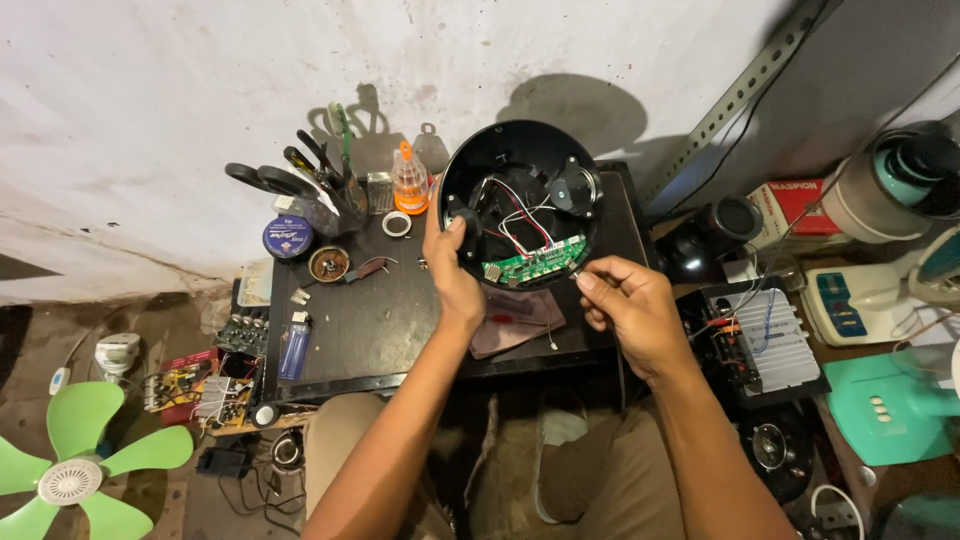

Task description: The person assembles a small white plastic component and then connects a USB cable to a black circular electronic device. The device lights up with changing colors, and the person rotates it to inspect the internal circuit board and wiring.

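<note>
Both forearms rise from the bottom of the frame, over bent knees in khaki trousers. At the centre, the left hand (pixel 455 270) grips the left rim of a round black shell (pixel 520 200), thumb hooked inside, the other fingers wrapped behind it out of sight. That shell is tipped up with its open side to the camera, just above the dark worktop (pixel 350 330), in the upper middle of the picture. Inside it is hollow and glossy black: a narrow green circuit board (pixel 535 263) runs along the lower edge, red, white and black wires (pixel 520 225) loop up from the board, and a small round speaker (pixel 575 188) sits at the upper right of the cavity.

Right of centre, the right hand (pixel 630 305) has its fingers pressed together, thumb against forefinger at the board's right end; whether anything is pinched between them I cannot tell.

Upper left on the worktop stands a clear holder (pixel 320 205) crammed with screwdrivers, with scissors leaning beside it. Next to it are a round blue tin (pixel 288 238), lid shut, and an open brown tin (pixel 329 264) with something coiled inside. An orange-capped bottle (pixel 410 183) stands near the shell, a roll of white tape (pixel 396 224) below it. A green fan (pixel 70 460) lies in the lower left corner.
</note>
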